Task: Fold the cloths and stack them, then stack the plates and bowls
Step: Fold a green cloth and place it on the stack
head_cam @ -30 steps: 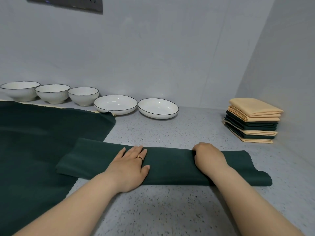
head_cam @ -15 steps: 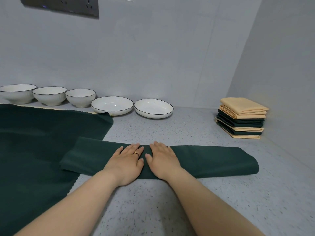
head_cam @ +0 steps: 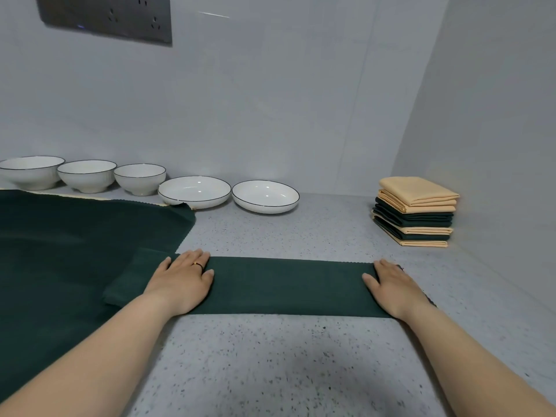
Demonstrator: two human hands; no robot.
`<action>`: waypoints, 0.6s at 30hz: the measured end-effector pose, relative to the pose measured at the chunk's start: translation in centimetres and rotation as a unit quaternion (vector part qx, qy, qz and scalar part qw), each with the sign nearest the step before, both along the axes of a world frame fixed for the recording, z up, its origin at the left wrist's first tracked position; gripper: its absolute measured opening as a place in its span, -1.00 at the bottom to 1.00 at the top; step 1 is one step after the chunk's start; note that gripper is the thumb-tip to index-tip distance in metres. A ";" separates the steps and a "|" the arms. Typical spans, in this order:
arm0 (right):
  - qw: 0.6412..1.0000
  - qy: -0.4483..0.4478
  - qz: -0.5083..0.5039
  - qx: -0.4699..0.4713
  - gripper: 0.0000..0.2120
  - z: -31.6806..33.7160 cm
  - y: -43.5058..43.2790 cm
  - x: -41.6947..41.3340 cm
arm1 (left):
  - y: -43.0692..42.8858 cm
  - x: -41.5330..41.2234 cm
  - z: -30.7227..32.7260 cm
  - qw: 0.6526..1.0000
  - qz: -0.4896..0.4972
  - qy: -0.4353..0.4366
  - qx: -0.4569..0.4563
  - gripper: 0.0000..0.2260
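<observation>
A dark green cloth folded into a long strip (head_cam: pixel 285 284) lies across the speckled counter. My left hand (head_cam: pixel 183 281) presses flat on its left part, fingers together, a ring on one finger. My right hand (head_cam: pixel 391 287) lies flat on the strip's right end. A stack of folded tan and green cloths (head_cam: pixel 416 210) sits in the right corner. Three white bowls (head_cam: pixel 87 175) and two white plates (head_cam: pixel 195 191) line the back wall, unstacked.
A large unfolded dark green cloth (head_cam: pixel 60 260) covers the counter's left side, with a tan cloth edge peeking out beneath it. A socket panel (head_cam: pixel 105 16) is on the back wall. The side wall (head_cam: pixel 496 145) stands close on the right.
My right hand slid from beside the left hand along the strip to its right end, smoothing it flat. The left hand stayed in place.
</observation>
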State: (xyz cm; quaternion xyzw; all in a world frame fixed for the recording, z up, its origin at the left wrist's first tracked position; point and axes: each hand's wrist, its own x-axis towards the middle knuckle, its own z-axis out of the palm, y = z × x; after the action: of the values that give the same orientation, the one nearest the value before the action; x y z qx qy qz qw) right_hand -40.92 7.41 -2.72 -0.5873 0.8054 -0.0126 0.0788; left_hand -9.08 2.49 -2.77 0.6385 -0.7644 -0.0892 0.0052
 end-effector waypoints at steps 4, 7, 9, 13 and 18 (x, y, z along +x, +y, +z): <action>1.000 0.001 -0.008 0.000 -0.45 -0.1 1.2 -1.7 | 0.1 0.1 0.1 1.000 0.008 0.002 -0.005 -0.56; 1.000 0.004 0.001 -0.022 -0.46 -0.2 2.0 -1.7 | 0.4 -0.1 0.0 1.000 0.004 -0.015 -0.026 -0.56; 0.998 0.028 0.011 -0.063 -0.49 -0.1 2.7 -1.6 | 0.8 0.1 0.0 0.997 -0.007 -0.055 -0.058 -0.57; 0.976 0.058 0.113 -0.176 -0.61 1.2 4.8 0.6 | 1.0 1.0 1.0 0.988 -0.029 -0.106 -0.109 -0.64; 0.934 0.122 0.276 -0.191 -0.66 1.2 7.4 6.1 | 1.1 1.5 2.0 0.986 -0.033 -0.101 -0.129 -0.73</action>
State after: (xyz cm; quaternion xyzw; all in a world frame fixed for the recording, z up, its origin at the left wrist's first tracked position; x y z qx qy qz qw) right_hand -34.81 14.85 -1.57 -0.7877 0.5971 -0.0720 -0.1334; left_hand -7.62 3.59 -0.73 0.6126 -0.7868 0.0753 0.0072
